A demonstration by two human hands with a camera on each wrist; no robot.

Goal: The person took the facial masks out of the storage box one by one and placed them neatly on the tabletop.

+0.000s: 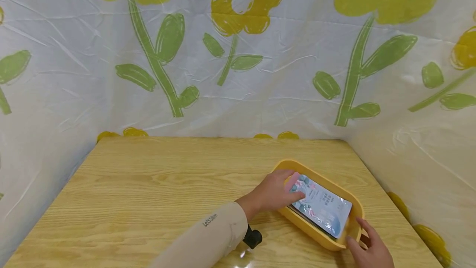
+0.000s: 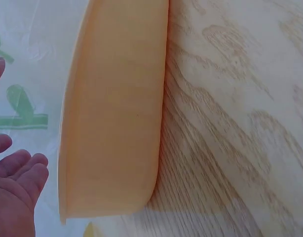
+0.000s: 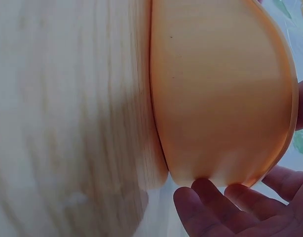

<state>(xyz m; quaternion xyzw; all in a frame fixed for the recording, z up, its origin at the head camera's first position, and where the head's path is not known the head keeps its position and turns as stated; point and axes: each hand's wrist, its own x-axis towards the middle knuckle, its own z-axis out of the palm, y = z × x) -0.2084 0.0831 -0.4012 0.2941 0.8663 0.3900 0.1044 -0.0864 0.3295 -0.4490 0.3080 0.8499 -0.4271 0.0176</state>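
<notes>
A yellow plastic basket sits at the right of the table. Inside lies a stack of flat sachets, the top one a light blue sachet with floral print; a pink sachet peeks out at its left end. My left hand reaches over the basket's left end, thumb over the blue sachet and fingers by the pink one. In the left wrist view its fingers are relaxed and spread above the rim. With my right hand I hold the basket's near right corner, fingers against the outer wall and thumb at the rim.
The wood-grain table stretches left and behind the basket. A flower-print sheet hangs around the back and sides. A black device shows at my left wrist, below the sleeve.
</notes>
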